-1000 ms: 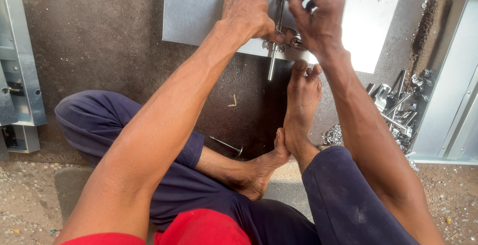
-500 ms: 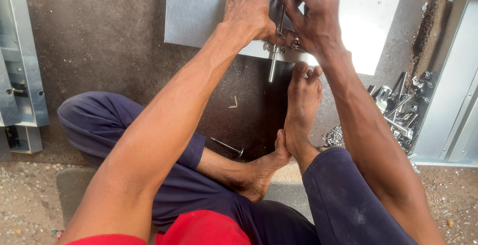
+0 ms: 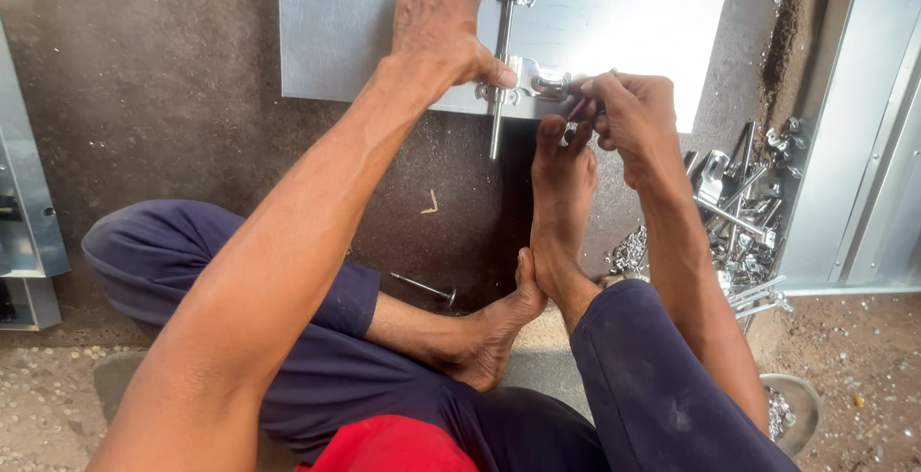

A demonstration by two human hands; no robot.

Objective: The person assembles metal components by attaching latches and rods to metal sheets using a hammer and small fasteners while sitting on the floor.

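The left hand (image 3: 443, 21) lies flat and spread on the grey metal sheet (image 3: 614, 21), palm down, its thumb stretched to the right against the steel latch bolt (image 3: 501, 59); the right hand (image 3: 628, 112) is curled, its fingertips pinched together on something small at the sheet's near edge, though what they hold cannot be told; the bolt lies just right of the left hand and just left of the right one, so it sits between the two, touching the left thumb; its long axis runs away from the person and back, the far end up on the sheet beside the left fingers, the near end poking past the sheet's edge over the dark floor (image 3: 173, 98); a shiny bracket (image 3: 539, 79) crosses it between the thumb and the right fingertips; directly below the right hand a bare foot (image 3: 561, 194) points its toes up at the sheet's edge, nearly touching the right fingers; further right of the right wrist lies a heap of loose metal hardware (image 3: 739, 213), and beyond that a grey metal tray (image 3: 854, 146); nearer the body, below the left forearm, a single loose bolt (image 3: 424, 287) rests on the floor.
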